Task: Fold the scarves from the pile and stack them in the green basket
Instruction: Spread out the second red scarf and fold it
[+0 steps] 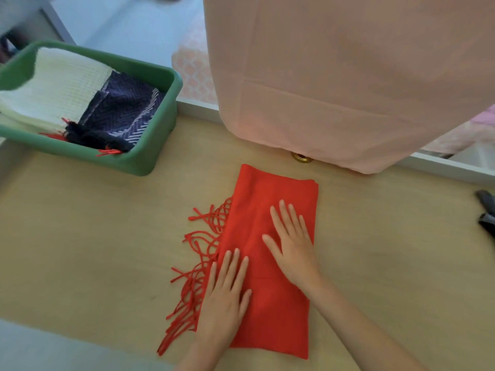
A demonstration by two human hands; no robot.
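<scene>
— Why laid flat on the red scarf (pixel 278 314), lower centre?
— Pressed down to set the fold, likely: left hand (pixel 224 295) by the fringe (pixel 199 253), right hand (pixel 293 245) just above, fingers straight, slightly spread, pinching nothing.
— And farther up?
— Stacked in the green basket (pixel 158 140), upper left: white scarf (pixel 59 81), navy scarf (pixel 126 111). Hung at upper right: pink cloth (pixel 348 89).

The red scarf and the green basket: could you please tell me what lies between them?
In the head view, only bare table lies between the red scarf and the green basket.
</scene>
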